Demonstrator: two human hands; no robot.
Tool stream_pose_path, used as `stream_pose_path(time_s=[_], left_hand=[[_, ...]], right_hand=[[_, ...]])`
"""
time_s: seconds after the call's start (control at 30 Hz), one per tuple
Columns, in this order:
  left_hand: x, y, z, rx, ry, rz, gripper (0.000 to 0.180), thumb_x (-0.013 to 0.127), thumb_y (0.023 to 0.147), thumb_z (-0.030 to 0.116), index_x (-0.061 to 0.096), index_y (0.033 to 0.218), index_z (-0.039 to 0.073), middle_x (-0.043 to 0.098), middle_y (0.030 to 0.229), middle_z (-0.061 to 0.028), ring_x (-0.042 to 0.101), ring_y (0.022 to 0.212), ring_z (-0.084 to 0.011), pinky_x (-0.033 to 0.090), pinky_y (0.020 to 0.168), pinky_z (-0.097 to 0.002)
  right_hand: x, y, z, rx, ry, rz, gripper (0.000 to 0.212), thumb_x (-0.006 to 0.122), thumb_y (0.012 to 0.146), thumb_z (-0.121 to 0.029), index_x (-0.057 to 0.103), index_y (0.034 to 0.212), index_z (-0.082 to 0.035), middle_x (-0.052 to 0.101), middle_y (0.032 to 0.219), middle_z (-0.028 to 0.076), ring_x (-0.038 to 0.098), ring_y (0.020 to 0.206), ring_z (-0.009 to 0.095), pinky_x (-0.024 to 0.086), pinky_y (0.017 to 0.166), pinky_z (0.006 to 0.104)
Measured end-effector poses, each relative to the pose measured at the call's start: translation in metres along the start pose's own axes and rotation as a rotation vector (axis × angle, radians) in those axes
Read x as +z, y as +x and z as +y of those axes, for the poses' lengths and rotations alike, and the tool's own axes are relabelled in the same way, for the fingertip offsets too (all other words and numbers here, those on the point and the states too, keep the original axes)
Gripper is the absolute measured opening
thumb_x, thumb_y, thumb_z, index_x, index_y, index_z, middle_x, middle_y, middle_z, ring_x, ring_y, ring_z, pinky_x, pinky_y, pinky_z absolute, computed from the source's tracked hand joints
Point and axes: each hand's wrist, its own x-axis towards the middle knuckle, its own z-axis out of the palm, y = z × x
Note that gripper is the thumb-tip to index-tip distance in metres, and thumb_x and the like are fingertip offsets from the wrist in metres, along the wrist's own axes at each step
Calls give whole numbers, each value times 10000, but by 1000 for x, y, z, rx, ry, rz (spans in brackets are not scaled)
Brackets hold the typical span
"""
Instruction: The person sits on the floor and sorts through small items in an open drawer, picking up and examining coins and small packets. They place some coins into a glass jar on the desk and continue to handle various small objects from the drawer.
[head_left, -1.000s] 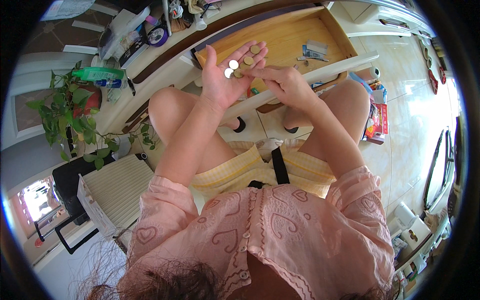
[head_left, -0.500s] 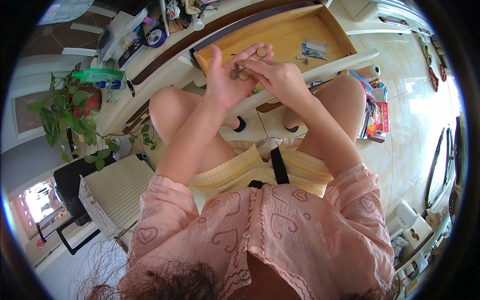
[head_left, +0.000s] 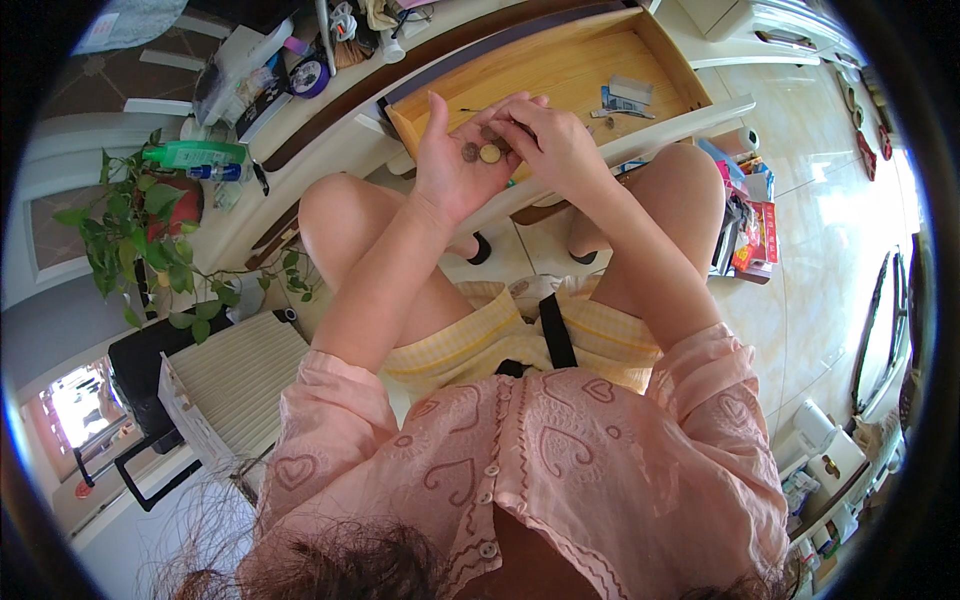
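Observation:
Palm up over the drawer's near edge, my left hand [head_left: 455, 165] carries a few coins. A gold-coloured coin [head_left: 489, 154] lies on the palm, with a darker silvery coin [head_left: 470, 152] beside it. Another dark coin [head_left: 489, 132] shows by the fingertips of my right hand [head_left: 548, 142]. That hand reaches over from the right, its fingers bent together at the coins and covering most of the left fingers. Whether the right fingertips grip a coin is partly hidden. Beneath both hands is the pulled-out wooden drawer [head_left: 520, 75].
Small packets [head_left: 625, 95] lie inside the drawer at the right. A box of colourful packages [head_left: 752, 235] stands on the tiled floor by my right knee. To the left are a trailing potted plant [head_left: 160, 215], a green bottle [head_left: 190, 152] and a ribbed pale suitcase [head_left: 235, 385].
My right fingers have shifted over the left palm and now cover the far gold-coloured coin on the left fingers. The coins on the palm are more spread apart.

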Motion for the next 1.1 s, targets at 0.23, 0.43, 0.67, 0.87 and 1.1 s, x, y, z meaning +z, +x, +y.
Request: stream_pose_path(time_s=[0.23, 0.43, 0.67, 0.87, 1.1], left_hand=[[-16, 5, 1, 14, -6, -24, 887, 137, 831, 656, 376, 1200, -114, 425, 1236, -222, 380, 1182, -273, 275, 1023, -363], [-2, 1, 2, 11, 37, -68, 895, 132, 827, 661, 334, 1231, -111, 412, 1247, -225, 363, 1208, -291, 272, 1023, -357], [-6, 4, 1, 48, -4, -95, 890, 129, 839, 638, 298, 1233, -141, 355, 1270, -257, 311, 1238, -319, 256, 1041, -375], [-3, 9, 2, 139, -89, -73, 854, 175, 847, 629, 336, 1220, -123, 382, 1253, -220, 347, 1207, -299, 274, 1034, -363], [-4, 15, -3, 209, -145, 21, 772, 270, 852, 616, 448, 1173, -63, 476, 1115, -116, 448, 1026, -247, 327, 970, -340]], right_hand=[[3, 7, 9, 53, 171, 234, 197, 513, 852, -200, 589, 851, -19, 578, 654, 105, 566, 569, 214, 440, 509, 307], [-40, 11, 52, 502, 1384, 122, 259, 391, 928, -229, 459, 866, 13, 459, 696, 46, 432, 557, 150, 372, 465, 251], [-26, 18, 25, 573, 1784, 435, 479, 227, 950, -317, 454, 1023, 98, 500, 1071, 226, 488, 1034, 314, 441, 875, 363], [-13, 26, 24, 418, 1871, 417, 580, 155, 943, -373, 431, 1095, 114, 424, 1215, 242, 417, 1149, 341, 368, 973, 397], [-2, 31, 25, 317, 1637, 422, 530, 263, 927, -360, 443, 1126, 97, 458, 1198, 229, 418, 1154, 330, 330, 992, 386]])
